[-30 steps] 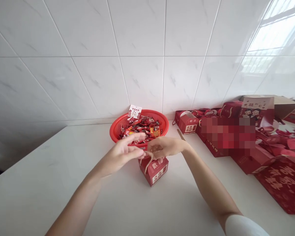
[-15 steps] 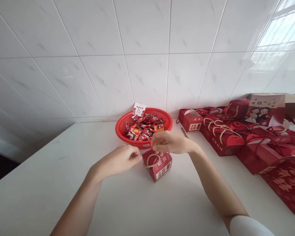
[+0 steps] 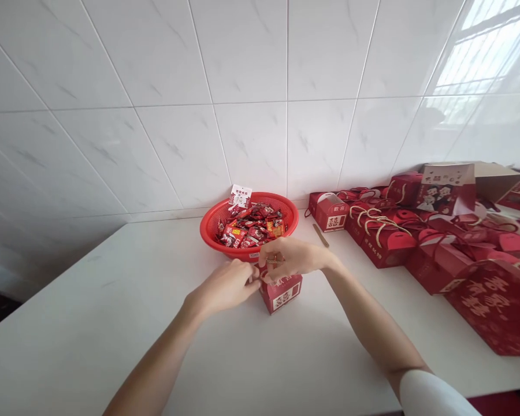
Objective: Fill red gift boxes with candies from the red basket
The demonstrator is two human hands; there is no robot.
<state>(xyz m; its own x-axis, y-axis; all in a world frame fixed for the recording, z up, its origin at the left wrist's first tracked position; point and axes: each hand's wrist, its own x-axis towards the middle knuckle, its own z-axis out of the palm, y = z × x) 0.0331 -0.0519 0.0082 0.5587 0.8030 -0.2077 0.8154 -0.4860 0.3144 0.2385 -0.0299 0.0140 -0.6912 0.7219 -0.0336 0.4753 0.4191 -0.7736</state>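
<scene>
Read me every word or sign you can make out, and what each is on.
"囍": white label on the box at the hands; lettering above it is partly covered by the right hand.
"歡喜", with "囍" below: box by the wall.
"LOVE": candy wrapper, slanted.
Too small or blurred to read surely: white tag, couple-print box, gold characters on the large red box.

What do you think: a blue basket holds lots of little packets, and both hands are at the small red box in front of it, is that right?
Not quite: the basket is red, not blue, as the head view shows. It does hold lots of little packets, and the left hand and right hand are at the small red box in front of it.
</scene>
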